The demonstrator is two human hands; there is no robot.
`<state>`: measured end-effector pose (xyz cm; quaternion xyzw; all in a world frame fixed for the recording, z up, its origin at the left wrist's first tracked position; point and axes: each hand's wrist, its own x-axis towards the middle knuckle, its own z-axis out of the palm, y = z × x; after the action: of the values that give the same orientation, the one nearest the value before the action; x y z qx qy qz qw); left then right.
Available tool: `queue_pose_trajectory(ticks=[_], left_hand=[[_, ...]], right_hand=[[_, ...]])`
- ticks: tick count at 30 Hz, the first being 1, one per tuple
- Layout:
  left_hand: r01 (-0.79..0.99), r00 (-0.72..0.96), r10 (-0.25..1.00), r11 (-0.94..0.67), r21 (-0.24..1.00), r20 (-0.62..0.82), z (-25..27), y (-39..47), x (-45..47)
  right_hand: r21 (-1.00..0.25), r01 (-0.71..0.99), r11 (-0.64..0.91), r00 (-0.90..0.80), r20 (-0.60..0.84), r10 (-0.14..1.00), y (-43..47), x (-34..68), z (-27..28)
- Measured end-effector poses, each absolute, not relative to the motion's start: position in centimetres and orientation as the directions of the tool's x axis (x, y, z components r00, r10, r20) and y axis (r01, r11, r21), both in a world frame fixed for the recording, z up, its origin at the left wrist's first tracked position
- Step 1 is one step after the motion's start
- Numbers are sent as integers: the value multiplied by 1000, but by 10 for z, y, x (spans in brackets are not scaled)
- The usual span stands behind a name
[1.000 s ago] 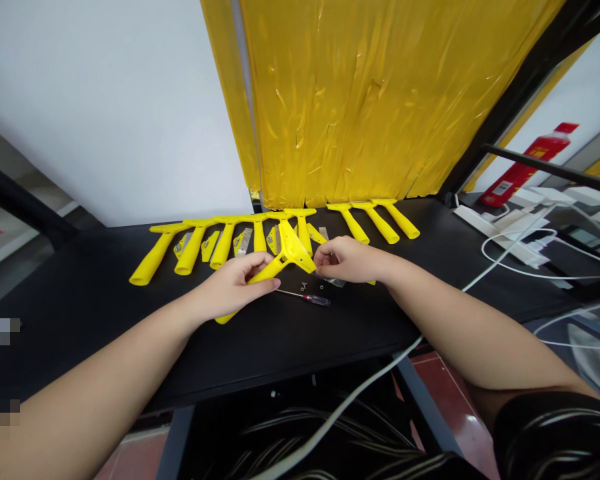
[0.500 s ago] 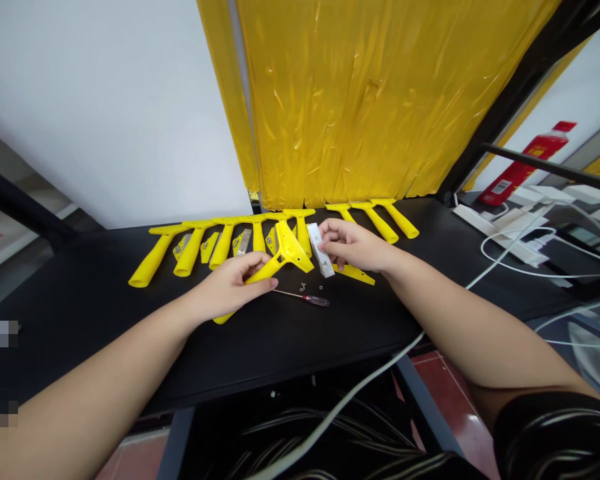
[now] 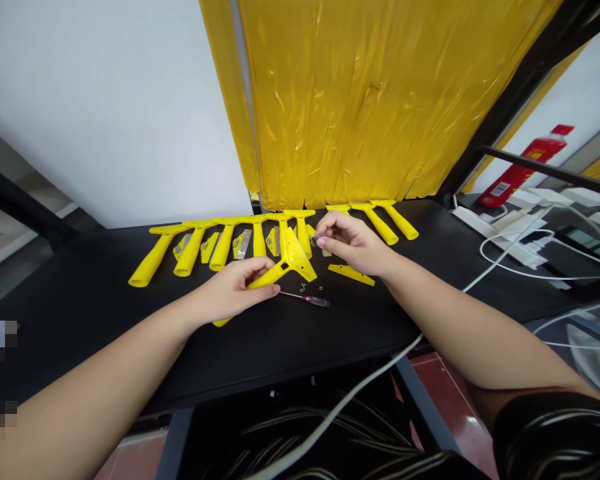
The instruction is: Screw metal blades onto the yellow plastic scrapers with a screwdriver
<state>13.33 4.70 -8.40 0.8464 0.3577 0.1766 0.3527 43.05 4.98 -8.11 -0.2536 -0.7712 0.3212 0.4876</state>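
Observation:
My left hand [image 3: 245, 283] is wrapped around the handle of a yellow plastic scraper [image 3: 297, 257], its flared head tilted up to the right. Just right of that head, my right hand [image 3: 353, 241] pinches a thin metal blade [image 3: 319, 237] between thumb and fingers; only a small grey bit of it shows. A loose yellow clamp plate [image 3: 351, 274] lies on the black table below my right hand. Under the scraper head are a small screwdriver [image 3: 316, 301] with a dark red, clear handle and a few tiny screws or nuts [image 3: 303, 287].
A row of yellow scraper handles [image 3: 190, 250] lines the back of the table [image 3: 280, 360], with small plates and blades between them. Another yellow handle [image 3: 223, 321] is partly under my left hand. White cables [image 3: 405, 350], a power strip [image 3: 500, 237] and a red bottle [image 3: 527, 163] are at right.
My right hand has turned the blade, so its broad silver face no longer shows. The scraper in my left hand has shifted slightly right and down.

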Motion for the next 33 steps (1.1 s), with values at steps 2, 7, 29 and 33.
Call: queue_pose_trajectory(ticks=[2, 7, 29, 33], left_hand=[[463, 711, 703, -466, 754, -1, -84, 46, 134], [438, 737, 676, -450, 778, -24, -81, 43, 136], [515, 707, 703, -588, 623, 80, -82, 40, 137], [535, 718, 687, -646, 545, 110, -79, 39, 136]], right_hand=[[-646, 111, 755, -394, 668, 631, 48, 429, -81], [-574, 146, 806, -528, 643, 554, 44, 429, -79], [-977, 101, 186, -562, 98, 821, 46, 420, -90], [-987, 145, 71, -604, -31, 797, 50, 419, -93]])
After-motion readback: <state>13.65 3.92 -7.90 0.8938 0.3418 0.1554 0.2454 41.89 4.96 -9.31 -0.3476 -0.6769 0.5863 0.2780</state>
